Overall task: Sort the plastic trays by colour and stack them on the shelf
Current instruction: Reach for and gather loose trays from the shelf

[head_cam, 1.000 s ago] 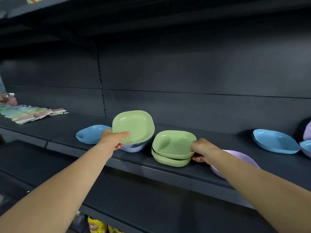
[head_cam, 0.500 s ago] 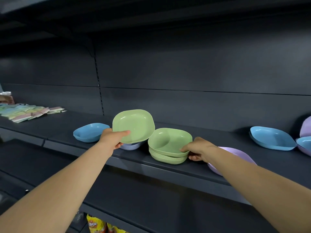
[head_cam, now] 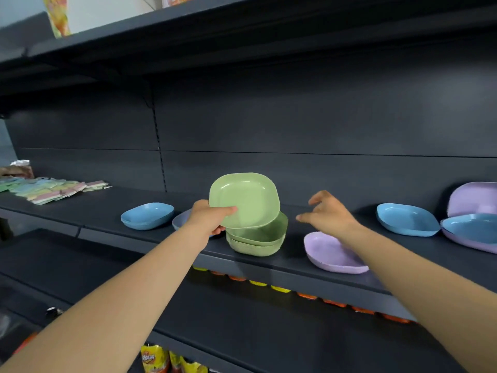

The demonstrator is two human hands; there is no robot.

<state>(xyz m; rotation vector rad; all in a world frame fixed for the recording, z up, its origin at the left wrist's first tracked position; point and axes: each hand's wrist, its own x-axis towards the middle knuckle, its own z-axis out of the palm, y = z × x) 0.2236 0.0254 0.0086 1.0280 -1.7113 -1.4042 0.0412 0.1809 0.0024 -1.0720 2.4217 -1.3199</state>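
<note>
A green tray [head_cam: 243, 200] is pinched at its near-left rim by the left hand [head_cam: 208, 218], thumb on the upper face and fingers curled beneath; it is held tilted, its far edge raised, directly over the green stack [head_cam: 256, 239]. The stack, seemingly of three nested trays, is set on the shelf [head_cam: 269, 261] immediately below and slightly right of the grip.

The right hand [head_cam: 326, 214] is held to the right of the stack, fingers spread and relaxed, with nothing in it and apart from every tray.

Below that hand a lilac tray [head_cam: 332, 251] is seen at the shelf's front edge. Behind the gripping wrist a pale lilac-blue tray [head_cam: 181, 219] is partly hidden, and further left a blue stack [head_cam: 148, 215] is set. Well to the right, a blue tray [head_cam: 406, 219] and a blue tray resting in a lilac one [head_cam: 470, 228] are found, with another lilac tray [head_cam: 472, 197] leaned upright behind them.

The step in hand is judged to be the seating of the held tray on the green pile. For a clean nest, the tray should be levelled, its rounded corners aligned with those beneath, and lowered before the pinch is released; the stack may be steadied by the free hand, since light plastic is easily slid.
</note>
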